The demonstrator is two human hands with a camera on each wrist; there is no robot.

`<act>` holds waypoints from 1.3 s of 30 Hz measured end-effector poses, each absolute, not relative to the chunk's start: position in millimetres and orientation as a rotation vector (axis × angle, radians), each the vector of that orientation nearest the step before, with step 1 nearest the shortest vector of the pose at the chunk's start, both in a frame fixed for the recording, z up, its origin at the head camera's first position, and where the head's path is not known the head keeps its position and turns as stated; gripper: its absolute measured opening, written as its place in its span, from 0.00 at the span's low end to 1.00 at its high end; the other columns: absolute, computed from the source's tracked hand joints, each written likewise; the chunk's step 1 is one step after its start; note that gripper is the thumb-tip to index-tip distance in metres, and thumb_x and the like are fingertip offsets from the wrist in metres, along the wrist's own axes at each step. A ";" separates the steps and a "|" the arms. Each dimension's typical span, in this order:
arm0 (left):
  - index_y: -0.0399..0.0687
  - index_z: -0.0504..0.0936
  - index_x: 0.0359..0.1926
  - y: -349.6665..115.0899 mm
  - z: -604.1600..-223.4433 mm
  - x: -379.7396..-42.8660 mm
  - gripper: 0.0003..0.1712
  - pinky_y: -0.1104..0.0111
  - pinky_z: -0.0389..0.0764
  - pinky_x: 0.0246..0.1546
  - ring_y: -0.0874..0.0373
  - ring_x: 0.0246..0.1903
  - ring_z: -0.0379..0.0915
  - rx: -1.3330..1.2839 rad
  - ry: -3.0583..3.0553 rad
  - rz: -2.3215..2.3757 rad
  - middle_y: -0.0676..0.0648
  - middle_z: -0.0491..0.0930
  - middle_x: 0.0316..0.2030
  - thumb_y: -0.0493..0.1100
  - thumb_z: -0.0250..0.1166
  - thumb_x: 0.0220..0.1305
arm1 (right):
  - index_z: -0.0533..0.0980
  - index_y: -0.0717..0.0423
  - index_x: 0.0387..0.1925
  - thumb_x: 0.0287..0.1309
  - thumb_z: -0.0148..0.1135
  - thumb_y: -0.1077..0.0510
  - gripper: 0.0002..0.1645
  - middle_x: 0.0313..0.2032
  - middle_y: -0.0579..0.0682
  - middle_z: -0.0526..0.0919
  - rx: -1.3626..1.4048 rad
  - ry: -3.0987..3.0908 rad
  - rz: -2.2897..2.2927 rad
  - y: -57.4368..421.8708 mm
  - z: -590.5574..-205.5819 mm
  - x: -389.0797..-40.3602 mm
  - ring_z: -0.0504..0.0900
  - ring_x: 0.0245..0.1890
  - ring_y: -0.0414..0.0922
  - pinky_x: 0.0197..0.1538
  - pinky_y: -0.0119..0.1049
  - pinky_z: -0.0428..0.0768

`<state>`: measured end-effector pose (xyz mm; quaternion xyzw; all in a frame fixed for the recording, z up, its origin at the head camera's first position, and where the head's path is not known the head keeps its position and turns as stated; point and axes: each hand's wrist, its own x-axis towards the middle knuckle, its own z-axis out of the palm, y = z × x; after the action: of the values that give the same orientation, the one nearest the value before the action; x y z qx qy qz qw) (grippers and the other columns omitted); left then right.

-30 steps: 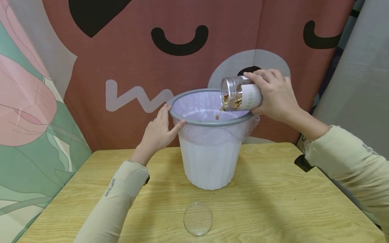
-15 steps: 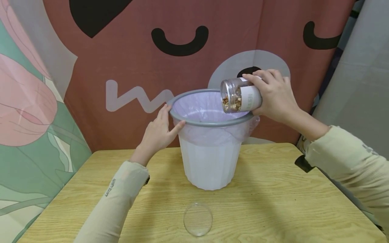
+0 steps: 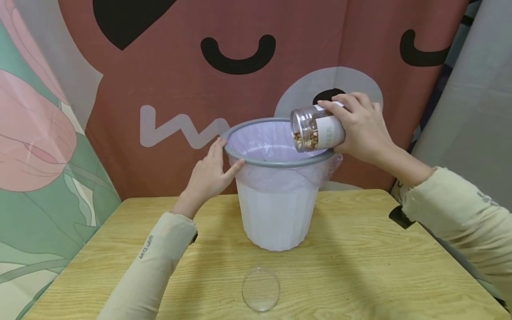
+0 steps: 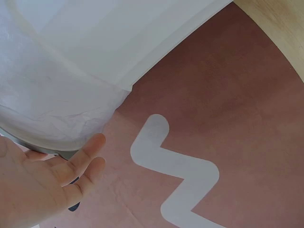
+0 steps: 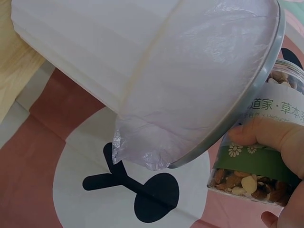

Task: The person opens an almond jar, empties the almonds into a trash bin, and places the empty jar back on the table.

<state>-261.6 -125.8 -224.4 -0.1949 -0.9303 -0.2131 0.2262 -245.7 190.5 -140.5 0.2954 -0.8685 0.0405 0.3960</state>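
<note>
My left hand (image 3: 209, 172) rests on the left of the grey rim of a white trash bin (image 3: 278, 218), thumb and fingers spread and fairly straight. In the left wrist view its fingertips (image 4: 97, 141) extend just past the rim. My right hand (image 3: 366, 129) grips a clear, labelled jar (image 3: 330, 132) lying on its side over the bin's right rim. The jar's uncapped mouth faces left, over the bin opening. Mixed nuts (image 5: 249, 184) show inside it at the base, and more lie near its mouth. My palm covers the jar's base in the head view.
A pale purple bin liner (image 3: 260, 138) lines the bin and folds over its rim. On the wooden table (image 3: 352, 266), a clear round lid (image 3: 261, 289) lies in front of the bin. A printed red curtain (image 3: 168, 84) hangs close behind.
One second ago a nut was falling from the jar into the bin; none is in the air now. The jar's mouth has dipped slightly. My left hand has stayed on the rim.
</note>
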 end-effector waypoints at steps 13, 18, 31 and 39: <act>0.37 0.47 0.67 -126.2 -224.6 -262.1 0.50 0.51 0.67 0.46 0.41 0.42 0.71 -0.542 -2.561 -0.589 0.39 0.45 0.66 0.71 0.40 0.59 | 0.67 0.51 0.57 0.21 0.74 0.70 0.52 0.53 0.59 0.66 0.769 -2.186 0.081 190.3 -141.3 -246.2 0.59 0.53 0.59 0.39 0.57 0.61; 0.37 0.47 0.67 -125.7 -223.8 -262.4 0.50 0.51 0.66 0.47 0.40 0.44 0.71 -0.541 -2.564 -0.589 0.39 0.46 0.66 0.71 0.40 0.59 | 0.67 0.51 0.57 0.21 0.75 0.69 0.52 0.52 0.59 0.66 0.768 -2.195 0.078 191.2 -140.8 -245.6 0.59 0.53 0.59 0.40 0.57 0.61; 0.36 0.47 0.67 -125.2 -223.3 -262.0 0.50 0.51 0.66 0.47 0.40 0.44 0.70 -0.545 -2.558 -0.588 0.39 0.46 0.66 0.71 0.40 0.59 | 0.66 0.51 0.58 0.21 0.75 0.69 0.53 0.54 0.59 0.65 0.758 -2.230 0.084 191.2 -139.6 -245.8 0.58 0.54 0.60 0.41 0.57 0.60; 0.37 0.46 0.67 -123.9 -223.9 -262.6 0.50 0.51 0.67 0.46 0.40 0.45 0.70 -0.548 -2.561 -0.593 0.39 0.45 0.66 0.70 0.40 0.59 | 0.66 0.51 0.58 0.21 0.75 0.69 0.53 0.54 0.59 0.65 0.742 -2.248 0.064 191.8 -138.2 -245.1 0.58 0.55 0.59 0.42 0.57 0.60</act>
<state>-262.6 -123.9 -223.9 -0.1986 -0.9291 -0.2153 0.2260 -245.1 191.8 -138.2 0.2902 -0.8792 0.0251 0.3771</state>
